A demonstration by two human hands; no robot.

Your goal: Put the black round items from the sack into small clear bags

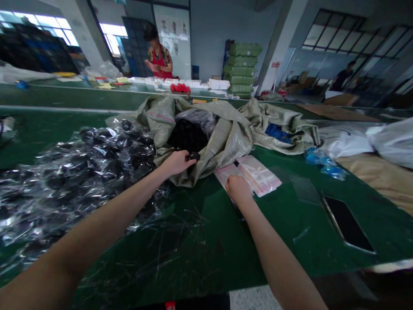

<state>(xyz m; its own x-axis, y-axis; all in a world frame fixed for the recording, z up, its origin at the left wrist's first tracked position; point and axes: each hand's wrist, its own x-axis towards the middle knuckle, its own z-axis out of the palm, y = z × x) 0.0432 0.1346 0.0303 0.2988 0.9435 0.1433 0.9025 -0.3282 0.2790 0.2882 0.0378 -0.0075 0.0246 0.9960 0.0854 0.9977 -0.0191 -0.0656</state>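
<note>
My left hand is closed on a small black rounded piece at the mouth of an open woven sack. More black pieces fill the sack's dark opening. Over the stack of clear plastic bags rests my right hand, its fingers curled in; whatever they hold, if anything, is hidden. To the left lies a large heap of black pieces in clear wrappers, close beside my left forearm.
A phone lies on the green table at right. Behind it are blue wrapped pieces and a second sack with blue contents. Across the table a person in a red apron stands near white boxes.
</note>
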